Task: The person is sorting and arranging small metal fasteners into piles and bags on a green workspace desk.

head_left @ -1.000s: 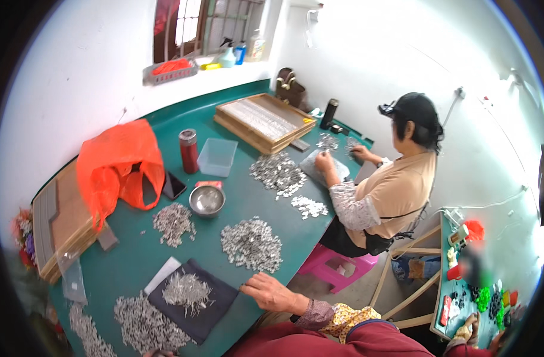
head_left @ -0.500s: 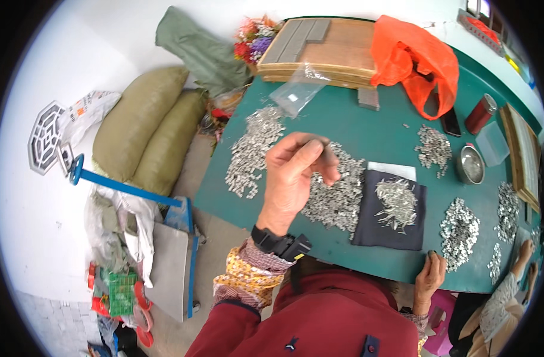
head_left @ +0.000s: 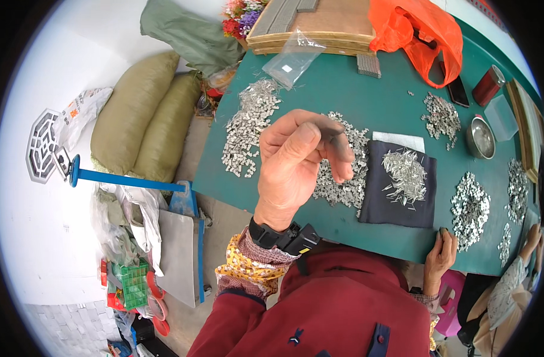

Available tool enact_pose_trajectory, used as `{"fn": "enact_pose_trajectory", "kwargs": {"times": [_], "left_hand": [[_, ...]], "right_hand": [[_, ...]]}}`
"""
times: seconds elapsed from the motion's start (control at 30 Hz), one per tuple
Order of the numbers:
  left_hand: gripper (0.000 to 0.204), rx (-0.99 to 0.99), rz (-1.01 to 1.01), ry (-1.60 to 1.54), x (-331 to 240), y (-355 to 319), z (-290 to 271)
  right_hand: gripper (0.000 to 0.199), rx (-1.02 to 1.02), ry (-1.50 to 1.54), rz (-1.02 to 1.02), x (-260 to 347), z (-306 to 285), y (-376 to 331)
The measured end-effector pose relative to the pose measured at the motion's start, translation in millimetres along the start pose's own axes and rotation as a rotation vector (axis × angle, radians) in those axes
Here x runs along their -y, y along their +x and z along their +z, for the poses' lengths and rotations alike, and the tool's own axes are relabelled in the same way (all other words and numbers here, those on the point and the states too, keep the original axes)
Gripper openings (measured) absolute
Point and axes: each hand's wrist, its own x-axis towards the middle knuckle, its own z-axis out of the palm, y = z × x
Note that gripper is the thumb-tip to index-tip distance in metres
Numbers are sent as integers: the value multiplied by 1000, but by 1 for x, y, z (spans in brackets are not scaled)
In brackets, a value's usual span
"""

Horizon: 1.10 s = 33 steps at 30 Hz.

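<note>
My left hand (head_left: 298,157) is raised over the green table (head_left: 215,184), thumb and fingers curled together, their tips darkened. Whatever they may hold is hidden. Behind that hand lies a pile of small silvery metal pieces (head_left: 352,187). Right of it, thin shiny metal pins (head_left: 404,175) are heaped on a dark cloth (head_left: 376,208). My right hand (head_left: 441,257) rests at the table's near edge with its fingers bent in. I cannot see what, if anything, is inside. Another pile of small metal pieces (head_left: 470,208) lies just beyond it.
More metal pieces (head_left: 245,128) lie at the left. Wooden trays (head_left: 337,33), a clear plastic bag (head_left: 292,62) and an orange bag (head_left: 414,30) are at the back. A metal bowl (head_left: 481,138) and red can (head_left: 489,85) stand right, near another person's hand (head_left: 530,241).
The view has shifted, so the table sits higher in the picture. My left hand has turned slightly, showing more of its dark fingertips. My right hand stays at the table edge.
</note>
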Motion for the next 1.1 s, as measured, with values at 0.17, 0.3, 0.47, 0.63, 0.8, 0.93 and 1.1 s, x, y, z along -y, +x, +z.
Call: {"fn": "enact_pose_trajectory", "kwargs": {"times": [0.17,0.3,0.47,0.63,0.8,0.93,1.1], "left_hand": [[39,67,-4,-42,6,-3,-3],[50,131,-10,18,10,-4,-10],[41,71,0,-65,13,-6,-6],[22,-178,-215,507,28,-8,-17],[11,-406,-353,801,52,-27,-64],[11,-502,-393,882,46,-41,-91],[12,-641,-370,838,27,-56,-130]], "right_hand": [[16,23,-7,16,-3,2,-1],[17,29,-17,11,1,0,1],[15,38,-20,25,-1,1,1],[16,27,-23,-13,-2,2,2],[16,40,-5,6,2,-1,3],[15,117,11,11,0,-3,7],[18,225,19,-68,22,-9,31]]}}
